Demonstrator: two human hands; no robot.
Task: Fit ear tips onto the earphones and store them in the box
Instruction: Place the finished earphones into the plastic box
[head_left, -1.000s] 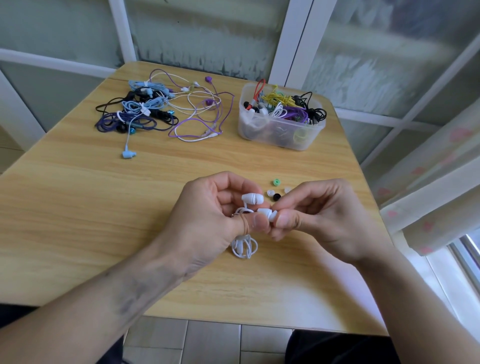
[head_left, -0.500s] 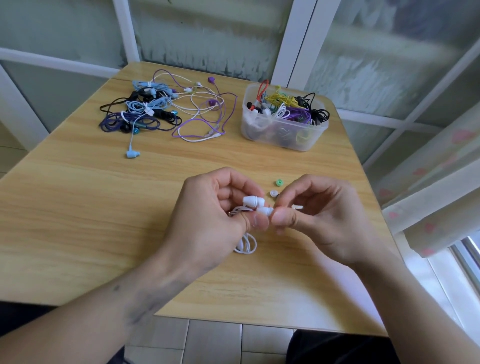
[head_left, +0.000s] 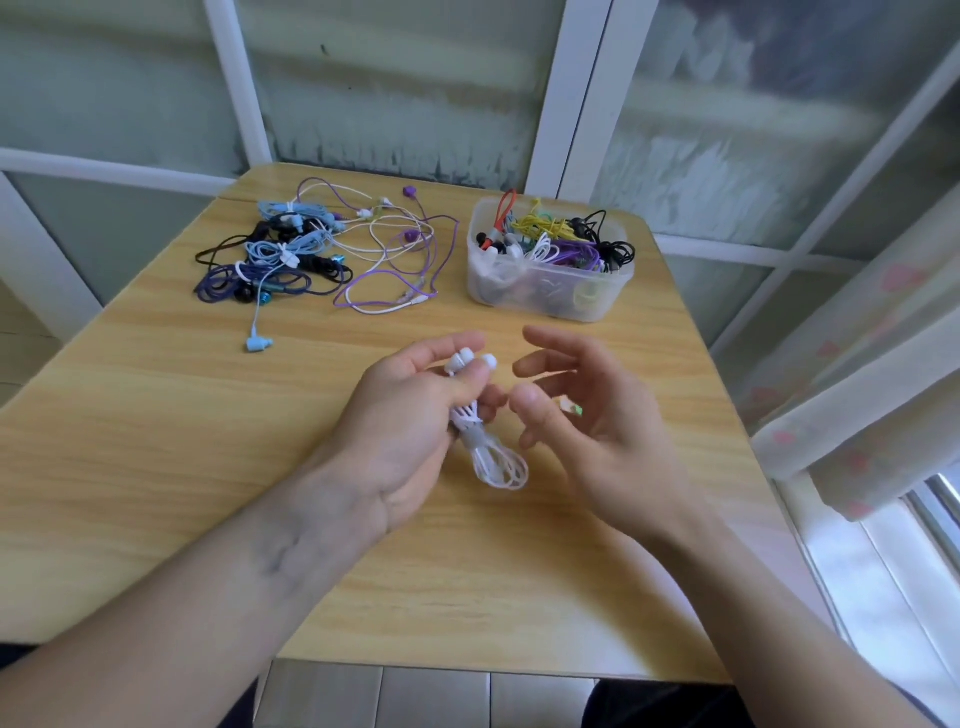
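My left hand (head_left: 410, 415) grips a bundled pair of white earphones (head_left: 488, 457). The two earbuds stick out above my thumb and the coiled cable hangs below my fist. My right hand (head_left: 587, 415) hovers just to the right of the bundle with fingers spread and loosely bent, holding nothing. Small loose ear tips (head_left: 571, 408), one of them green, show on the table behind my right hand's fingers. The clear plastic box (head_left: 550, 301) at the back right holds several coiled earphones in mixed colours.
A tangle of blue, black, purple and white earphones (head_left: 322, 254) lies at the back left of the wooden table (head_left: 156, 441). A light blue earbud (head_left: 258, 343) trails out toward me. Window frames stand behind, a curtain (head_left: 857, 405) hangs at the right.
My right hand has let go of the earbud and opened, moving slightly right. My left hand now holds the whole white bundle alone, lifted a little.
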